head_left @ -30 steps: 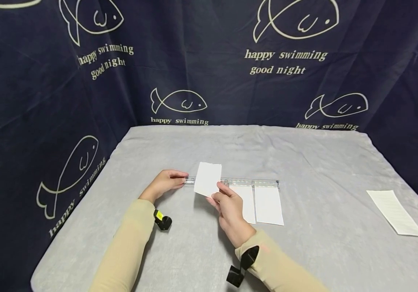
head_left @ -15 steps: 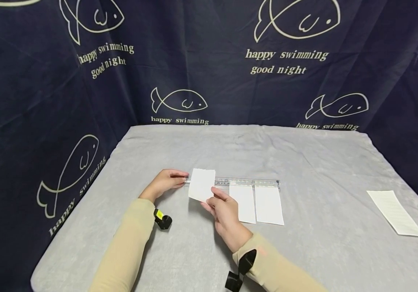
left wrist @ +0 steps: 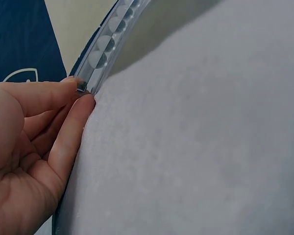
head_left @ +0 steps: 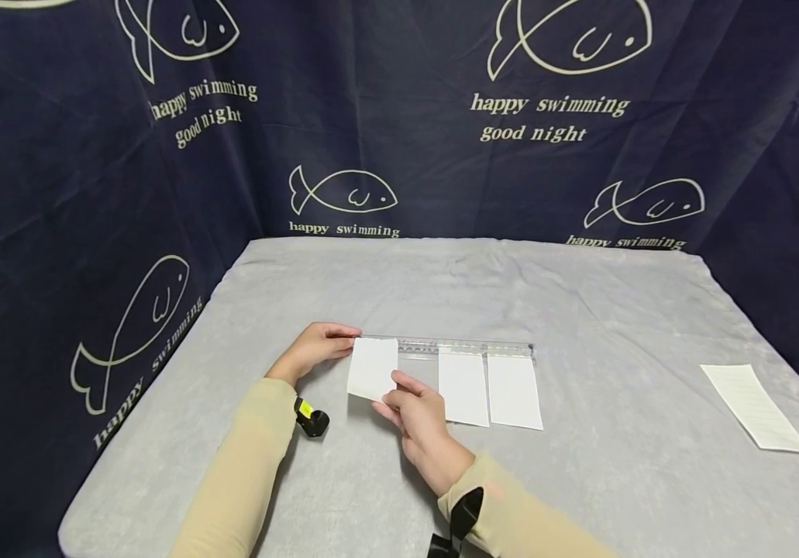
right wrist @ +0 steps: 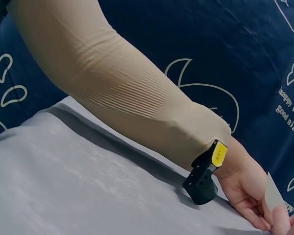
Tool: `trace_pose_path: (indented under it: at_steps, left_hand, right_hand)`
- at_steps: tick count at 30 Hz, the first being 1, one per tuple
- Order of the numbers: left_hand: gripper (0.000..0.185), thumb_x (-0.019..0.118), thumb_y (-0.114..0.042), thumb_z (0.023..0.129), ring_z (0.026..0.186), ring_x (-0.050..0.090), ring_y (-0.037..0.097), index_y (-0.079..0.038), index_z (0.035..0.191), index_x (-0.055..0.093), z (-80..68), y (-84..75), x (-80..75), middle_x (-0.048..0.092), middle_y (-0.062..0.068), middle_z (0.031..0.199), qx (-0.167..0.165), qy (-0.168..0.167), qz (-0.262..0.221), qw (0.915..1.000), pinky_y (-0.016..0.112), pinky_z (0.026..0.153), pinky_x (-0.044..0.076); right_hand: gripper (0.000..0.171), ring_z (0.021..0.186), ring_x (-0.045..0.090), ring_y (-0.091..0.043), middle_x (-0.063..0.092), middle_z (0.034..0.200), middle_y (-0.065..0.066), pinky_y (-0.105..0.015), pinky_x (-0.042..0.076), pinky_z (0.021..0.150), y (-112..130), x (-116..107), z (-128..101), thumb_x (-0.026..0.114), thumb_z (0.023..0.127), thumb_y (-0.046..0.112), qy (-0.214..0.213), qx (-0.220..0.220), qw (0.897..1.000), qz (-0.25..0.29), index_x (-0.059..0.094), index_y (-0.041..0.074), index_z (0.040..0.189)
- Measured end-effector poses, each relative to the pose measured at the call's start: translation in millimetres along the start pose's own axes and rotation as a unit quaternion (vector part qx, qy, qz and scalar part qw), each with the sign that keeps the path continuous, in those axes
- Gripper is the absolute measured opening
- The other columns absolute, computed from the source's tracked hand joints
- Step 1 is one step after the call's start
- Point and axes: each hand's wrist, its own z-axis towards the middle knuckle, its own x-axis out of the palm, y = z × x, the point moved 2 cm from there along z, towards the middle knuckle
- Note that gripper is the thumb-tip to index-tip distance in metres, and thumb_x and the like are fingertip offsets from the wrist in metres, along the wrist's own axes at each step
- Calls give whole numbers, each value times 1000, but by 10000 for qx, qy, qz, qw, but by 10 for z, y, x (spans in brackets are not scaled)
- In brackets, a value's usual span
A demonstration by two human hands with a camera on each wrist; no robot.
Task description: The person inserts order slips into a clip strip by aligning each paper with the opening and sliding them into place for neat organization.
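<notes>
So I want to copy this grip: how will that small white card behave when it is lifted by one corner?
The card looks thin and probably very light. Pinched at its lower corner by the right hand, it stays flat, so it seems fairly stiff for paper. Beside the clear ruler that the left hand holds, it would likely slide easily on the cloth.

light: even, soft | shadows: faint | head view: sharp | left wrist: close-up blur

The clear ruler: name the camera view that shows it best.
Head view: the clear ruler lies full length on the grey cloth. Left wrist view shows only its end, pinched by the left hand. Right wrist view shows none of it.
</notes>
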Motion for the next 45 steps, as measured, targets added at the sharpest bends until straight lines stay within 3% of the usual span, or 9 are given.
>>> trace_pose_path:
  at_steps: [6,18,34,45]
  left_hand:
    - [29,58,3,89,105,59,26,10,117,59,3,-4,-2,57,23,120,20,13,105,9999,28,86,50]
    - [28,61,1,88,98,61,21,8,115,62,-12,-13,6,59,21,115,-46,-64,119,9999,28,84,51]
    - [28,60,3,88,100,60,24,9,116,60,-19,-6,11,57,23,118,-22,-48,54,10000,27,85,51]
    - [29,59,4,88,104,59,26,9,117,60,-48,-39,18,56,24,120,-52,-95,94,9999,27,86,50]
  right_hand:
    - [49,64,50,-10,47,92,-13,-26,55,71,-23,2,-53,47,76,-19,192,125,9997,-73,45,-16,126]
    - [49,64,54,-8,46,102,-18,-24,55,70,-81,-15,-109,47,78,-19,349,246,9990,-155,43,-18,126]
    - [49,64,54,-10,48,97,-17,-24,55,71,-98,-46,-47,47,77,-19,262,339,9991,20,43,-17,126]
    - [50,77,61,-14,48,113,-25,-24,54,75,-93,-56,10,45,77,-19,172,386,9990,136,42,-18,127]
